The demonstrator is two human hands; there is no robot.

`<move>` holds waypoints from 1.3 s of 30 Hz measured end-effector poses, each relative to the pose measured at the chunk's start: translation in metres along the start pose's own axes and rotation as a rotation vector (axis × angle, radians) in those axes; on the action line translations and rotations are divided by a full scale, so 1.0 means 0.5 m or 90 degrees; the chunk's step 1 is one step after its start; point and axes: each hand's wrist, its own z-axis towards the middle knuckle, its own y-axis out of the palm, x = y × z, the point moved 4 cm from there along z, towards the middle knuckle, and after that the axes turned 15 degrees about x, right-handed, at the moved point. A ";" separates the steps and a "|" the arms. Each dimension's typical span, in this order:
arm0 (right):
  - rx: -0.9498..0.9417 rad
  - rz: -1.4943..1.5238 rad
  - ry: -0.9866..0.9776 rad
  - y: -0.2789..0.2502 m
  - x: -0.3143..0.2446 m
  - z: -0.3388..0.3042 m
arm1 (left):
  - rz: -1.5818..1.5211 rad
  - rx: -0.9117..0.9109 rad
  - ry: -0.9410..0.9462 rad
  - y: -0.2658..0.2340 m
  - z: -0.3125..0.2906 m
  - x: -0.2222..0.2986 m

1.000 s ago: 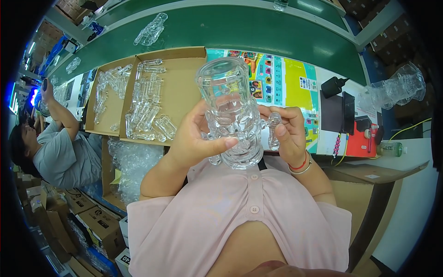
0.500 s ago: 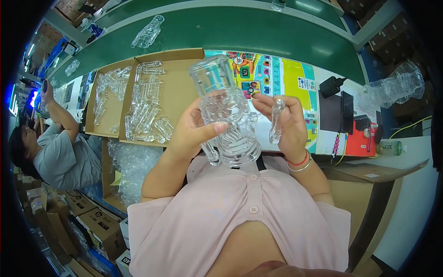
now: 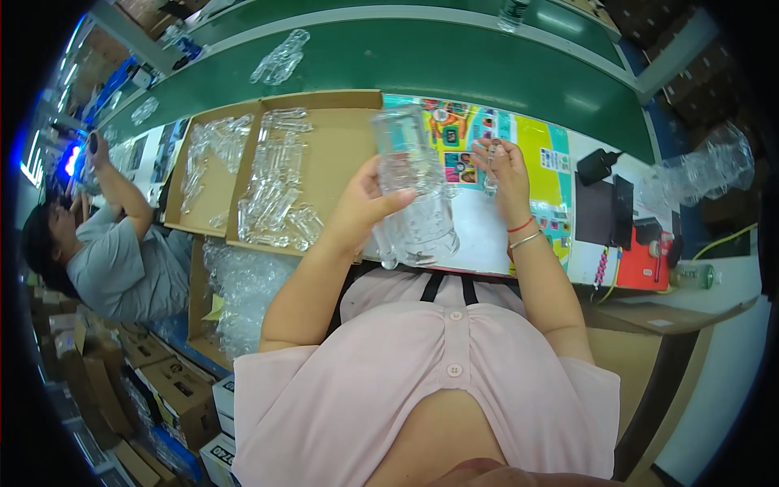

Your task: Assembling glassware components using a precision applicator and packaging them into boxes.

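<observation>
My left hand (image 3: 367, 197) is wrapped round a large clear, hollow figure (image 3: 423, 215), its thumb across the front. The figure is held tilted in front of me, with a wide cylinder at its far end, and is blurred by motion. A short clear limb-like piece is attached or lies along its left side; which, I cannot tell. Apart from the figure, to its right, my right hand (image 3: 510, 180) is closed on a small clear arm-shaped piece (image 3: 491, 177), pinched by the fingertips and partly hidden by them.
Left of centre, a shallow cardboard tray (image 3: 345, 154) holds several clear pieces (image 3: 280, 187). Clear plastic bags (image 3: 247, 280) fill a box below. At right are a black bottle (image 3: 598, 166) and wrapped clear figures (image 3: 706, 166). A co-worker (image 3: 114, 260) sits at far left.
My right hand has moved away from me with the small piece, and its fingers have drawn together. The figure has shifted slightly away from my body in my left hand. The view has shifted a little.
</observation>
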 end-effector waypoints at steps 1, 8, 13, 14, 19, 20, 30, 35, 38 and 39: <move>0.000 -0.047 -0.042 -0.004 0.011 0.010 | 0.083 -0.019 -0.010 -0.009 0.023 -0.023; 0.030 -0.447 -0.256 -0.043 0.045 0.060 | 0.419 0.009 -0.047 -0.033 0.115 -0.085; 0.072 -0.653 -0.425 -0.026 0.040 0.049 | 0.775 0.049 0.391 -0.018 0.105 -0.069; 0.071 -0.654 -0.424 -0.026 0.040 0.048 | 0.835 0.047 0.494 -0.015 0.101 -0.064; 0.134 -0.600 -0.458 -0.057 0.013 0.038 | 0.773 0.040 0.476 -0.038 0.059 -0.017; 0.134 -0.599 -0.455 -0.063 0.000 0.030 | 0.714 0.052 0.500 -0.049 0.050 0.006; 0.474 -0.310 -0.716 -0.247 -0.198 -0.049 | 1.098 0.399 0.495 -0.338 0.018 0.114; 0.530 -0.401 -0.512 -0.342 -0.178 -0.012 | 1.203 0.384 0.295 -0.404 0.040 0.084; 0.458 -0.447 -0.465 -0.344 -0.149 0.008 | 1.142 0.351 0.334 -0.385 0.046 0.081; 0.426 -0.442 -0.456 -0.342 -0.143 0.017 | 1.142 0.350 0.334 -0.381 0.048 0.080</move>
